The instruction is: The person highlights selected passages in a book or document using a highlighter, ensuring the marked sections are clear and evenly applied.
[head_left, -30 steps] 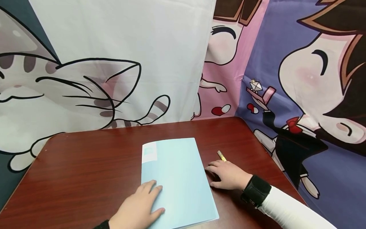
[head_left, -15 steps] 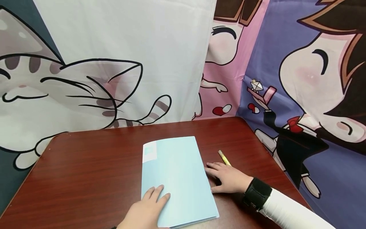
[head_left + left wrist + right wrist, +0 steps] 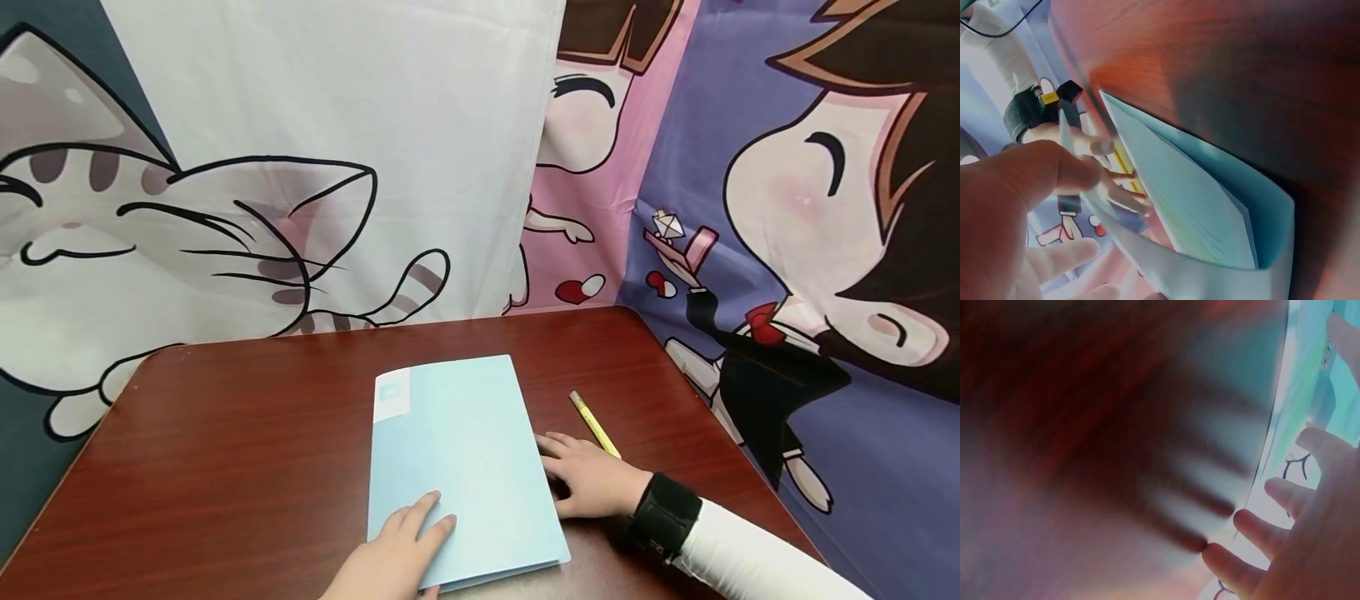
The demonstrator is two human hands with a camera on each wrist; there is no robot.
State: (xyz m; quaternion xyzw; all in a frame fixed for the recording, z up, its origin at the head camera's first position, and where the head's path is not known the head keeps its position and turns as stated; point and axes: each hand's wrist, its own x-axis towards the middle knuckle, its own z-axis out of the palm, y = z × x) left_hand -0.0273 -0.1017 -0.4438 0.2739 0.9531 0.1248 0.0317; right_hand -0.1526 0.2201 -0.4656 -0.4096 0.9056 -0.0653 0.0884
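A light blue folder (image 3: pixel 461 458) lies shut in the middle of the dark red table (image 3: pixel 225 442). My left hand (image 3: pixel 411 542) rests flat on its near left corner, fingers straight. In the left wrist view the folder (image 3: pixel 1210 219) shows its layered open edge beside my thumb (image 3: pixel 1041 178). My right hand (image 3: pixel 588 477), with a black wrist strap (image 3: pixel 666 515), lies flat on the table against the folder's right edge. A yellow pen (image 3: pixel 595 423) lies just beyond it. In the right wrist view my fingers (image 3: pixel 1254 528) are spread by the folder's edge (image 3: pixel 1300 375).
Cartoon-printed cloth backdrops hang behind and to the right of the table: a cat (image 3: pixel 187 225) on the left, figures (image 3: pixel 810 217) on the right. The table's rounded far right corner (image 3: pixel 637 317) is close to the cloth.
My right hand has drawn back toward me, uncovering more of the yellow pen. My left hand has slid a little to the right and nearer along the folder.
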